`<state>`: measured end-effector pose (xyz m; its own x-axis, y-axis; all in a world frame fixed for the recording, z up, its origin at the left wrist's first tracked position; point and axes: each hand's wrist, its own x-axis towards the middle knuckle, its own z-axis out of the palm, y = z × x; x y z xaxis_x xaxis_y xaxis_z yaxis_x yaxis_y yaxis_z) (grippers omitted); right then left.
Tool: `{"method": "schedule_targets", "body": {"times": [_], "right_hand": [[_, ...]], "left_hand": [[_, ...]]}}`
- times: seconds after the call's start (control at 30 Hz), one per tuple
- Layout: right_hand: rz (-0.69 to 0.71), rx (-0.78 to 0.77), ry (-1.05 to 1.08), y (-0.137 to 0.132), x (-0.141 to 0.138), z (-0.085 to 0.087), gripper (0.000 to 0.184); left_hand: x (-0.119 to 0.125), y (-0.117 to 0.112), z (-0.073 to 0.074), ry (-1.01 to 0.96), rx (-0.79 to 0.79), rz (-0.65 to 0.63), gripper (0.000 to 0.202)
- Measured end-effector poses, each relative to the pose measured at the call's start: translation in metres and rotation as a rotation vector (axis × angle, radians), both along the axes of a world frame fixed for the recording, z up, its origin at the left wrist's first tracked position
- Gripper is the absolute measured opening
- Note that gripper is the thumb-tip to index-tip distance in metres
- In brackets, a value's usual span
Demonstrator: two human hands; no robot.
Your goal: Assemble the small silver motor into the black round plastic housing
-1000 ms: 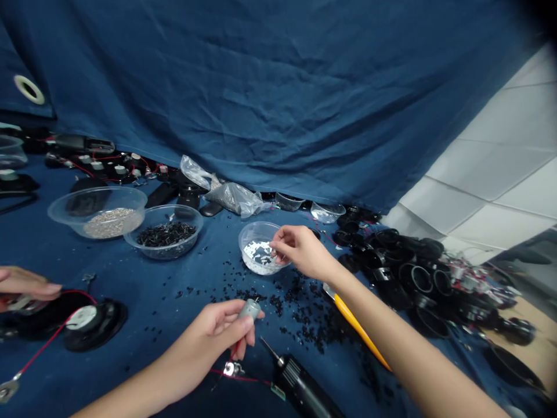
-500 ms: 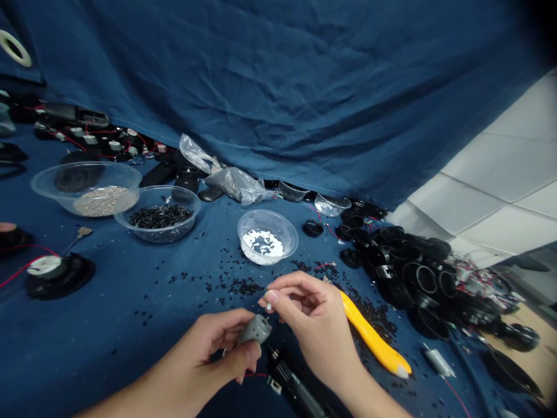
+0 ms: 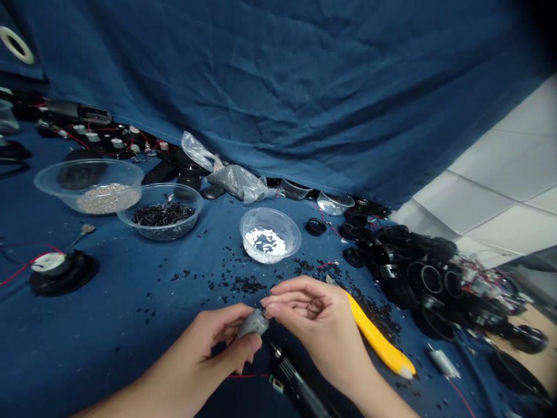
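My left hand (image 3: 221,342) is closed round a small grey motor (image 3: 253,324), its shaft end tilted up and to the right. My right hand (image 3: 308,316) pinches thumb and forefinger together right at the motor's shaft. The small white piece seen in that pinch earlier is now mostly covered by the fingertips. Under and between the hands lies a black pen-shaped tool (image 3: 300,383) with a metal tip. A yellow-handled tool (image 3: 378,337) rests just right of my right wrist. Ahead of the hands stands a clear bowl (image 3: 289,249) holding small white pieces.
Two more clear bowls stand at left, one with black pieces (image 3: 163,215), one with small metallic pieces (image 3: 108,198). Tiny black bits (image 3: 246,284) are scattered on the blue cloth. Black housings (image 3: 418,273) pile up at right, near another motor (image 3: 442,361). A round black base (image 3: 65,273) sits at left.
My right hand has brought the white piece down and left onto the motor's shaft, closing the gap. The motor has turned slightly in my left hand. The whole view has shifted a little.
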<state>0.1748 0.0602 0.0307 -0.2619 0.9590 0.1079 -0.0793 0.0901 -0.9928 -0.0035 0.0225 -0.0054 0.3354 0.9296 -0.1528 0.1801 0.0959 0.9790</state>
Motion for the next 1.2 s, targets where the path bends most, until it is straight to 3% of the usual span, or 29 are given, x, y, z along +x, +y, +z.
{"method": "schedule_targets", "body": {"times": [0.23,0.33,0.43,0.57,0.8,0.97,1.2], "right_hand": [[0.127,0.034,-0.203,-0.004,0.015,0.001,0.013],[0.169,0.076,-0.293,-0.007,0.020,0.002,0.012],[0.196,0.184,-0.472,-0.010,0.024,0.006,0.013],[0.228,0.366,-0.746,-0.014,0.029,0.015,0.014],[0.339,0.397,-0.825,-0.018,0.039,0.022,0.012],[0.361,0.365,-0.939,-0.021,0.041,0.023,0.011],[0.343,0.378,-0.960,-0.026,0.043,0.020,0.012]], "left_hand": [[-0.003,0.001,-0.004,0.270,0.252,0.039,0.026],[-0.003,0.003,0.005,0.361,0.273,-0.046,0.025],[-0.003,0.003,0.012,0.402,0.297,-0.128,0.026],[-0.004,0.001,0.011,0.462,0.354,-0.148,0.027],[-0.006,-0.003,0.003,0.522,0.549,-0.165,0.031],[-0.006,-0.008,-0.001,0.610,0.714,-0.101,0.031],[-0.003,-0.008,0.008,0.676,0.835,-0.146,0.022]]}}
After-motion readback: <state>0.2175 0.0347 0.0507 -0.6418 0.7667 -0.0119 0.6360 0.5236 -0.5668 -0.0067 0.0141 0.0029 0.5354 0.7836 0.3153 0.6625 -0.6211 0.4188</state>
